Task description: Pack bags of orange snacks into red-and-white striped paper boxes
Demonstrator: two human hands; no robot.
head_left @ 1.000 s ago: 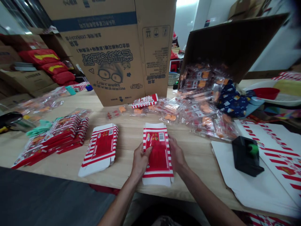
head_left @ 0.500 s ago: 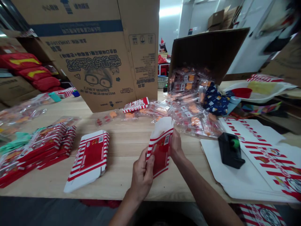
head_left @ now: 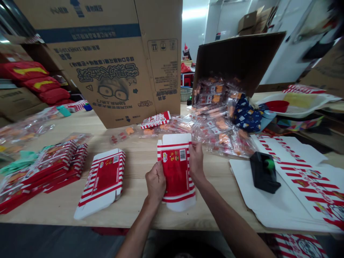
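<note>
A flat red-and-white striped carton (head_left: pixel 176 170) faces me above the wooden table (head_left: pixel 139 168), held between both hands. My left hand (head_left: pixel 155 182) is closed on its lower left edge. My right hand (head_left: pixel 196 161) grips its right edge, fingers curled round it. A second flat striped carton (head_left: pixel 103 179) lies on the table to the left.
A big upright cardboard box (head_left: pixel 107 61) stands behind. A tipped box (head_left: pixel 236 61) spills clear snack packets (head_left: pixel 215 125). A stack of packed striped cartons (head_left: pixel 43 168) lies at the left. A black tape dispenser (head_left: pixel 263 172) rests on white sheets (head_left: pixel 285 204) at the right.
The carton lay flat on the table a second ago. Both hands lifted it, turned it edge-on, and now hold it face-on to me again.
</note>
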